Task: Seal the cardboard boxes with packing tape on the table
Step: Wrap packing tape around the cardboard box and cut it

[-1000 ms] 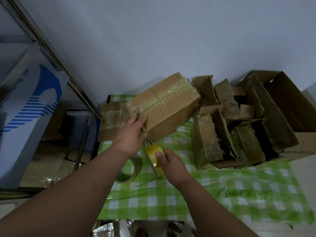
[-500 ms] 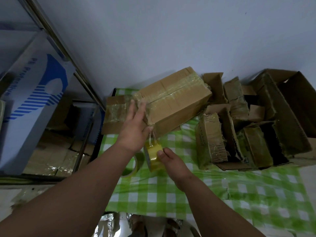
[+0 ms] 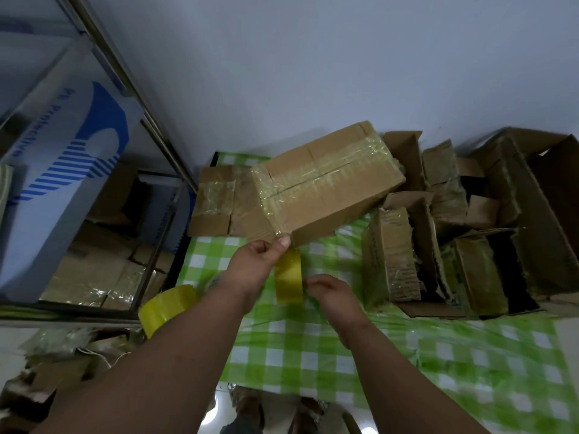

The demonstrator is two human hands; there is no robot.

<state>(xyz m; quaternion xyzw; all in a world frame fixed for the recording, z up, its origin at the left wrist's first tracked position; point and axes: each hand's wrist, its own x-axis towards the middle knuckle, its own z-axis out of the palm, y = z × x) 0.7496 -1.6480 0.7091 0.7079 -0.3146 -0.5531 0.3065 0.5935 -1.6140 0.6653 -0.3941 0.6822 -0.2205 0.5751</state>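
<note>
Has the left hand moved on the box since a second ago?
Yes. The left hand has slid from the box end face down to its near bottom corner, toward the tablecloth.

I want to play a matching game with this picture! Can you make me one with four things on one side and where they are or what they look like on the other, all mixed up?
Things:
1. taped cardboard box
2. yellow tape roll
3. second tape roll
4. tablecloth

Clues:
A. green and white checks
B. between the left hand and the right hand
C. tilted, shiny tape along its top seam
D. at the table's left edge, beside the left forearm

Pairs: 1-C, 2-B, 3-D, 4-A
</note>
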